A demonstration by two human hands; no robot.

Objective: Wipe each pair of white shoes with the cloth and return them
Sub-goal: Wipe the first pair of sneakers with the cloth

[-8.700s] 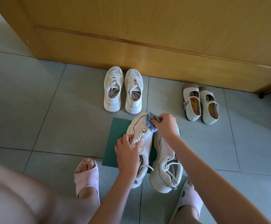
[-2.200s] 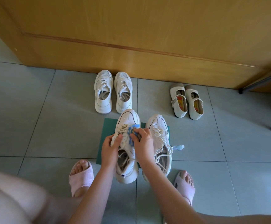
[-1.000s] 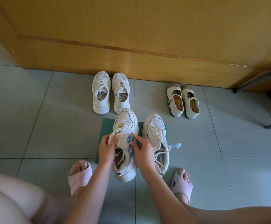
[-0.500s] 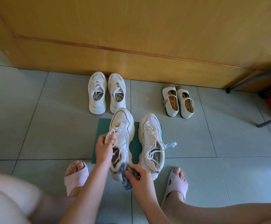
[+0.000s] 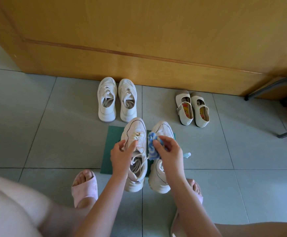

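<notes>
The cloth (image 5: 152,146), blue and white and bunched up, sits over the middle of the green mat (image 5: 113,134), pushed into the gap between the two chunky shoes standing there. Our right hand (image 5: 169,151) pinches it between curled fingers and thumb and holds it against the inner side of the left sneaker (image 5: 136,130). Our left hand (image 5: 122,152) grasps that same shoe at the laces, fingers curled over the tongue to steady it. The right sneaker (image 5: 162,129) stands just beside it, toe near the mat's far edge and heel past the near edge, partly hidden under our right wrist.

Half a second ago the cloth was down at the left sneaker's heel, off the near edge of the mat. It has now come up along the shoe to the lacing, while our left hand has kept its hold. We read this as the wipe moving from heel to inner flank, so this shoe looks close to done and its partner should follow.

Past the mat's far edge the mesh sneakers (image 5: 117,100) stand side by side. To the right of the mat and farther off are the strap shoes (image 5: 192,108), and both pairs are lined up against the wooden door (image 5: 139,40). We cannot tell whether either pair has been wiped. Our pink slippers (image 5: 84,187) flank the mat's near edge
</notes>
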